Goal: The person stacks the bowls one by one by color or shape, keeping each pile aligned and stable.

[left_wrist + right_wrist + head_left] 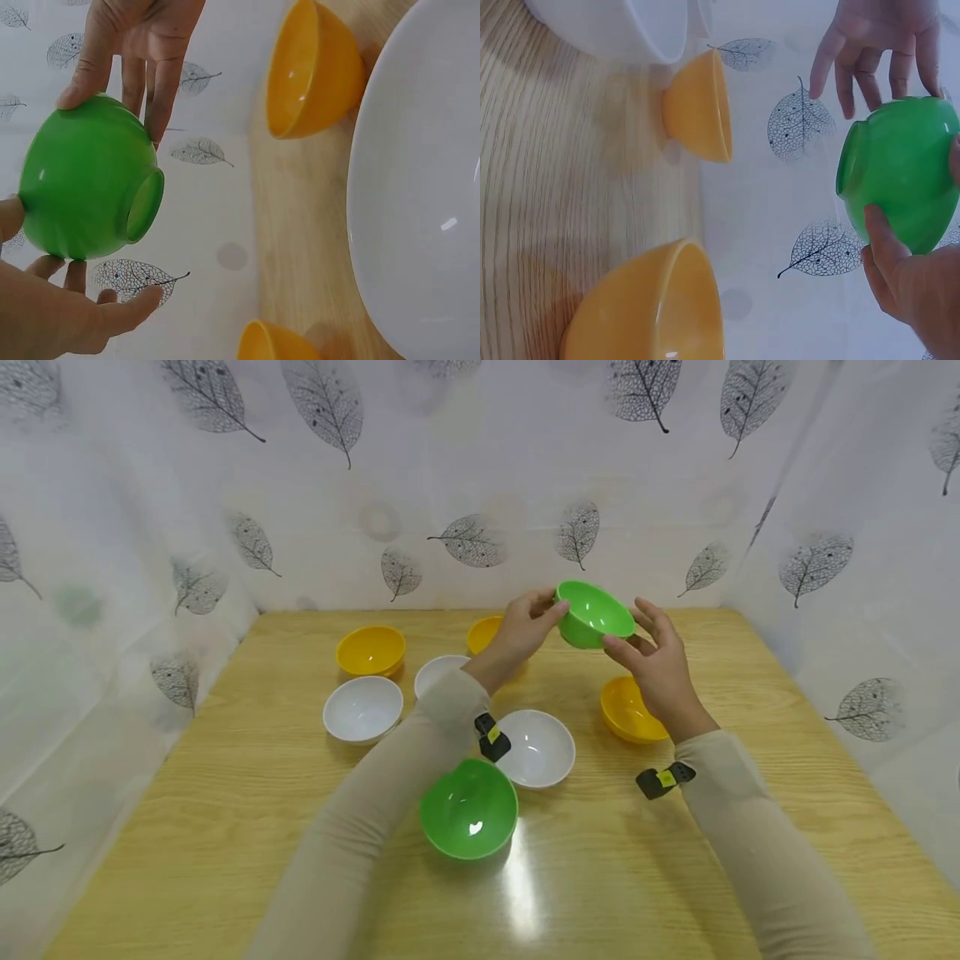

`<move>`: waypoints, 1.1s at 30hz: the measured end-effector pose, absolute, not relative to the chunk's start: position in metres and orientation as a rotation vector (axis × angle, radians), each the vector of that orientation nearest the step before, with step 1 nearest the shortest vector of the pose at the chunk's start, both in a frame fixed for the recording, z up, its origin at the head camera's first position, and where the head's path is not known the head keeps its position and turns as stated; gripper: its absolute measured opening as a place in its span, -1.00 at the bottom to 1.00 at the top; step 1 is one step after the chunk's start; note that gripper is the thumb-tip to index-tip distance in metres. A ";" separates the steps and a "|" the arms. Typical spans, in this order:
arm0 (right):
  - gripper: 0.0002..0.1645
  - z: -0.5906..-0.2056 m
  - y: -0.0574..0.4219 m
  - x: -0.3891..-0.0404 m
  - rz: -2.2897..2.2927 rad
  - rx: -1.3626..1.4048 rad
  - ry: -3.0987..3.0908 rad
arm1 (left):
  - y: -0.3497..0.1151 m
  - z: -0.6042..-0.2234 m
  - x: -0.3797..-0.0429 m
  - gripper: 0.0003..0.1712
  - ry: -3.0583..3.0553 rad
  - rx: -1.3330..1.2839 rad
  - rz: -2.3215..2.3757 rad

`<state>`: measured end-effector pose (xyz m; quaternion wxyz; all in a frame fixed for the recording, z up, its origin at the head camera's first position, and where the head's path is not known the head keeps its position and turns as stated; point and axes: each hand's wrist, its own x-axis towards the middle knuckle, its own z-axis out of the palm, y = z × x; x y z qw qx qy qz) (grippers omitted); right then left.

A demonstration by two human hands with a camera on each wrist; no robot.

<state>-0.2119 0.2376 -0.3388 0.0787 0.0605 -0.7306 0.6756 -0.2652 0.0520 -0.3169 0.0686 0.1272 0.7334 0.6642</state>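
Note:
Both hands hold a small green bowl (596, 614) raised above the back right of the table, tilted with its inside facing the head camera. My left hand (522, 631) pinches its left rim, thumb on the near side. On the other side, my right hand (660, 668) grips the right rim between thumb and fingers. The left wrist view shows the bowl's outside and foot ring (142, 206) from below. Under the right hand stands a yellow bowl (626, 714), partly covered by that hand.
A larger green bowl (468, 814) sits near the front, beside a white bowl (536, 750) and under the left forearm. Two more white bowls (363, 710) and two yellow bowls (371, 652) stand toward the back left. A leaf-print curtain (465, 485) surrounds the wooden table (225, 827).

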 end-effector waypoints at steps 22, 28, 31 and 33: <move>-0.05 -0.330 0.224 -0.191 2.187 0.434 -2.148 | -0.006 -0.312 -0.255 -0.37 2.285 0.712 1.775; -0.07 -0.329 0.218 -0.180 2.173 0.469 -2.161 | -0.017 -0.309 -0.243 -0.32 2.308 0.722 1.754; -0.07 -0.330 0.214 -0.175 2.137 0.474 -2.178 | -0.022 -0.310 -0.235 -0.32 2.245 0.735 1.817; -0.07 -0.330 0.211 -0.172 2.090 0.490 -2.203 | -0.026 -0.311 -0.229 -0.32 2.204 0.744 1.847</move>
